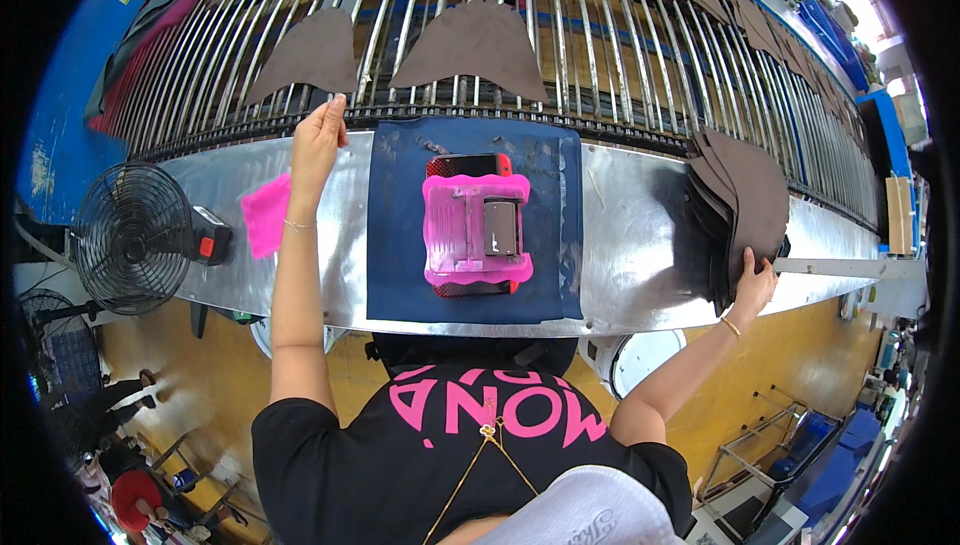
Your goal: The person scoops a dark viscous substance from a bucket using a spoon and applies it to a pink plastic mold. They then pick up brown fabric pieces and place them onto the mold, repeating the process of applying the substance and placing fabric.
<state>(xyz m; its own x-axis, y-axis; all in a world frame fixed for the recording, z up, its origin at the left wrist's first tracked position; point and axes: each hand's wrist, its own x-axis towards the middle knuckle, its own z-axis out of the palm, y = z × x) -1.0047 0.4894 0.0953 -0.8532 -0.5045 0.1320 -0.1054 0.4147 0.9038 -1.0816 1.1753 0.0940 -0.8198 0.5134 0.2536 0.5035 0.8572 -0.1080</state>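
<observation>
Black shirt cloth with pink shapes (pixel 470 425) fills the bottom of the view, close to the camera. Past it lies a shiny metal bench (pixel 640 255), and on the bench a dark blue mat (pixel 400 245). All places below are told from that mat.

On the mat sits a pink and red tool with a roller (pixel 476 235). Just left of the mat, the left hand (pixel 316 145) reaches up. Its fingers are curled, with the tips touching the low edge of a brown cut piece (pixel 315 53) lying on the rack of metal bars (pixel 600 45) behind the mat. Another brown piece (pixel 475 45) lies on the bars straight behind the mat. Well to the right of the mat, the right hand (pixel 752 285) pinches the low edge of a stack of brown pieces (pixel 745 205).

I think the stack could slip apart, since it leans over the bench edge. The brown piece could also slide down between the bars.

Left of the mat are a pink cloth (pixel 265 213), a small black box (pixel 210 237) and a round fan (pixel 130 237). The fan could blow loose pieces about.
</observation>
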